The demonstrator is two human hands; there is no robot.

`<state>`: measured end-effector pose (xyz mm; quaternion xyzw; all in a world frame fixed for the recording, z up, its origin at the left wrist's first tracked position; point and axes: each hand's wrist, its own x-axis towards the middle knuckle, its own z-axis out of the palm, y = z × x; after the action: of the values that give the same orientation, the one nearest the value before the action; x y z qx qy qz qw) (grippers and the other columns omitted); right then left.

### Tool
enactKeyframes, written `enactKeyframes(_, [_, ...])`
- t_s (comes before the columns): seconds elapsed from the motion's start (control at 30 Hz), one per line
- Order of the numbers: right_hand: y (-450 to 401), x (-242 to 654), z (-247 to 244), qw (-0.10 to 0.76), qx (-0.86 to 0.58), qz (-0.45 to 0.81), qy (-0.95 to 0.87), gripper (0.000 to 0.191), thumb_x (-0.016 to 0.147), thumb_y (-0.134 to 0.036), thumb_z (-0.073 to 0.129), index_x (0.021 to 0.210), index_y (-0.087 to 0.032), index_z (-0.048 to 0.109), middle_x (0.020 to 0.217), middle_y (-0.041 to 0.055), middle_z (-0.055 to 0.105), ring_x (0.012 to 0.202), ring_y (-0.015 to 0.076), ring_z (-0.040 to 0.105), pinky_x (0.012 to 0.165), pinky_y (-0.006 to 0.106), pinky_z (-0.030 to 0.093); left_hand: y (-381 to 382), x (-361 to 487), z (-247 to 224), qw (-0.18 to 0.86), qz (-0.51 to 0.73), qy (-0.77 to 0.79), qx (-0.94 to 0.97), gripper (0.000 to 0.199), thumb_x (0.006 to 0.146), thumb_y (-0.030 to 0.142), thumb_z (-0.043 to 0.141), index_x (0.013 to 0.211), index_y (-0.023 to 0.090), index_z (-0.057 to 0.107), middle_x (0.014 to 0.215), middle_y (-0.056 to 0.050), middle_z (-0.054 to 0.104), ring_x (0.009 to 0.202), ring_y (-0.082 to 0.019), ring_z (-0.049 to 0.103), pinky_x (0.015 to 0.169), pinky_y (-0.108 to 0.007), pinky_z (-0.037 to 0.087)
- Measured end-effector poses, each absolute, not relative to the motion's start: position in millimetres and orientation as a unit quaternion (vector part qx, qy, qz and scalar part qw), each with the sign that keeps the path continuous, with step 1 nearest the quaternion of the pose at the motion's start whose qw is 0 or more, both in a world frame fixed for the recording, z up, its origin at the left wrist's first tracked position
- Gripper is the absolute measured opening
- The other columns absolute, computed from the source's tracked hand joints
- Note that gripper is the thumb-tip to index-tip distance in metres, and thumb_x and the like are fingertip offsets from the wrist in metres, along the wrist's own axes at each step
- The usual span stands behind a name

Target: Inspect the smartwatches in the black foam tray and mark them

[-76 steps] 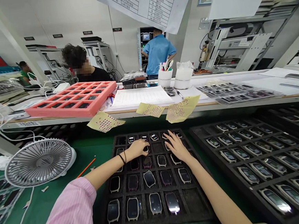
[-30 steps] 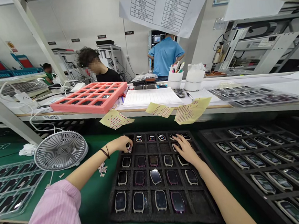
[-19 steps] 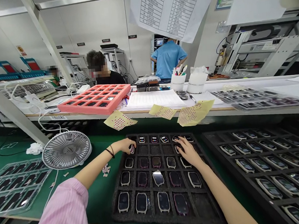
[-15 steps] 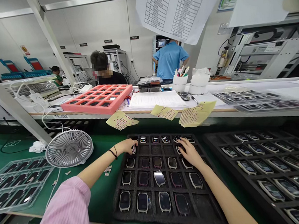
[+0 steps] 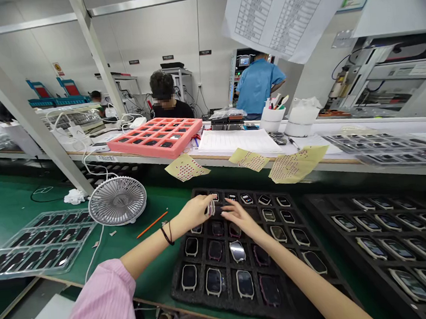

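Note:
A black foam tray (image 5: 229, 297) lies in front of me, with smartwatches in many of its compartments. Near its back left, my left hand (image 5: 198, 211) is closed around a smartwatch (image 5: 210, 208), held on edge above the tray. My right hand (image 5: 240, 217) reaches in from the right with fingers extended and apart, its tips just right of the held watch; nothing shows in it. Behind the hands, a watch with a lit screen (image 5: 232, 197) sits in the back row beside another lit watch (image 5: 246, 198). My right forearm covers part of the tray's right side.
A second black tray of watches (image 5: 353, 254) lies to the right. At left are a grey fan (image 5: 118, 200), an orange stick (image 5: 152, 225) and a clear tray of dark parts (image 5: 79, 239). A pink foam tray (image 5: 153, 149) and yellow sticker sheets (image 5: 297, 165) edge the shelf ahead.
My left hand has moved right along the back rows, still holding the watch. My right hand has left the back-right watches and come left towards it. The view has turned slightly left.

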<state>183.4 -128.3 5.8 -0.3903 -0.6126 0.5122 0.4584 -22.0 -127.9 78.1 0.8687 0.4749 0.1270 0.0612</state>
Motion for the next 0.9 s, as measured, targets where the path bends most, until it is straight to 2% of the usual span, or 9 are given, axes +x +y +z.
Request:
enactKeyframes(0.1, [-140.2, 142.6, 11.0, 0.442, -0.334, 0.611, -0.565, 0.052, 0.073, -0.036, 0.069, 0.121, -0.028, 0.053, 0.112, 0.0047, 0.064, 0.105, 0.023, 0.061, 0.097, 0.045, 0.045, -159.7, -8.0, 80.0, 0.045, 0.142, 0.444, 0.884, 0.063, 0.073, 0.0, 0.047, 0.134, 0.017, 0.041, 0.117, -0.013, 0.061, 0.11, -0.025, 0.057, 0.09, -0.035, 0.049])
enactKeyframes(0.23, [-153.3, 108.0, 16.0, 0.478, -0.36, 0.546, -0.587, 0.046, 0.067, -0.027, 0.071, 0.112, -0.026, 0.061, 0.113, 0.0055, 0.064, 0.114, 0.0262, 0.053, 0.108, 0.047, 0.032, -185.1, -5.5, 72.3, 0.033, 0.121, 0.469, 0.874, 0.077, 0.064, -0.008, 0.041, 0.136, 0.02, 0.036, 0.12, -0.012, 0.058, 0.115, -0.026, 0.053, 0.089, -0.036, 0.05])
enactKeyframes(0.3, [-157.3, 98.6, 17.2, 0.472, -0.373, 0.548, -0.581, 0.043, 0.067, -0.026, 0.07, 0.109, -0.025, 0.062, 0.112, 0.0057, 0.064, 0.115, 0.0262, 0.053, 0.108, 0.046, 0.031, -190.8, -12.4, 68.6, 0.042, 0.119, 0.486, 0.865, 0.078, 0.064, -0.008, 0.042, 0.137, 0.021, 0.034, 0.121, -0.012, 0.057, 0.116, -0.027, 0.053, 0.091, -0.038, 0.05])
enactKeyframes(0.37, [-159.0, 94.0, 17.2, 0.447, -0.377, 0.601, -0.545, 0.04, 0.067, -0.03, 0.072, 0.105, -0.025, 0.062, 0.109, 0.0048, 0.064, 0.111, 0.0256, 0.056, 0.102, 0.045, 0.039, -194.7, -26.6, 67.6, 0.06, 0.137, 0.486, 0.861, 0.078, 0.069, -0.002, 0.049, 0.14, 0.023, 0.029, 0.125, -0.011, 0.053, 0.117, -0.027, 0.051, 0.093, -0.039, 0.049])
enactKeyframes(0.47, [-156.6, 95.5, 14.2, 0.377, -0.362, 0.729, -0.442, 0.044, 0.07, -0.039, 0.072, 0.109, -0.025, 0.057, 0.09, 0.0024, 0.067, 0.082, 0.0223, 0.066, 0.076, 0.042, 0.054, -200.3, -62.1, 68.0, 0.084, 0.174, 0.504, 0.841, 0.078, 0.075, 0.02, 0.064, 0.142, 0.027, 0.025, 0.132, -0.01, 0.048, 0.12, -0.028, 0.049, 0.094, -0.04, 0.047])
enactKeyframes(0.53, [-152.8, 100.2, 10.1, 0.354, -0.332, 0.785, -0.385, 0.048, 0.072, -0.041, 0.072, 0.113, -0.023, 0.054, 0.079, 0.0006, 0.066, 0.066, 0.0187, 0.065, 0.064, 0.038, 0.056, -203.9, -90.6, 64.6, 0.09, 0.166, 0.562, 0.805, 0.06, 0.077, 0.027, 0.065, 0.132, 0.025, 0.04, 0.128, -0.01, 0.051, 0.12, -0.028, 0.05, 0.097, -0.04, 0.045])
enactKeyframes(0.6, [-149.5, 105.5, 5.7, 0.353, -0.298, 0.81, -0.36, 0.047, 0.073, -0.04, 0.072, 0.113, -0.021, 0.054, 0.077, 0.001, 0.067, 0.062, 0.0173, 0.065, 0.061, 0.036, 0.056, -206.6, -115.6, 55.8, 0.099, 0.124, 0.636, 0.756, 0.032, 0.08, 0.025, 0.062, 0.11, 0.022, 0.055, 0.115, -0.01, 0.058, 0.112, -0.028, 0.055, 0.092, -0.039, 0.047])
enactKeyframes(0.67, [-148.0, 109.7, 2.6, 0.35, -0.273, 0.824, -0.353, 0.045, 0.075, -0.038, 0.071, 0.113, -0.02, 0.055, 0.079, 0.0021, 0.067, 0.064, 0.0176, 0.066, 0.062, 0.036, 0.056, -208.3, -131.7, 43.4, 0.112, 0.095, 0.684, 0.715, 0.014, 0.083, 0.025, 0.057, 0.096, 0.02, 0.058, 0.11, -0.009, 0.06, 0.103, -0.026, 0.06, 0.085, -0.035, 0.048])
enactKeyframes(0.9, [-150.2, 116.3, -0.6, 0.35, -0.247, 0.837, -0.341, 0.044, 0.079, -0.037, 0.068, 0.118, -0.021, 0.055, 0.085, 0.003, 0.069, 0.07, 0.0185, 0.067, 0.068, 0.038, 0.056, -210.1, -130.4, 9.7, 0.116, 0.088, 0.77, 0.621, 0.014, 0.085, 0.029, 0.056, 0.093, 0.018, 0.053, 0.101, -0.009, 0.063, 0.088, -0.023, 0.064, 0.071, -0.03, 0.046])
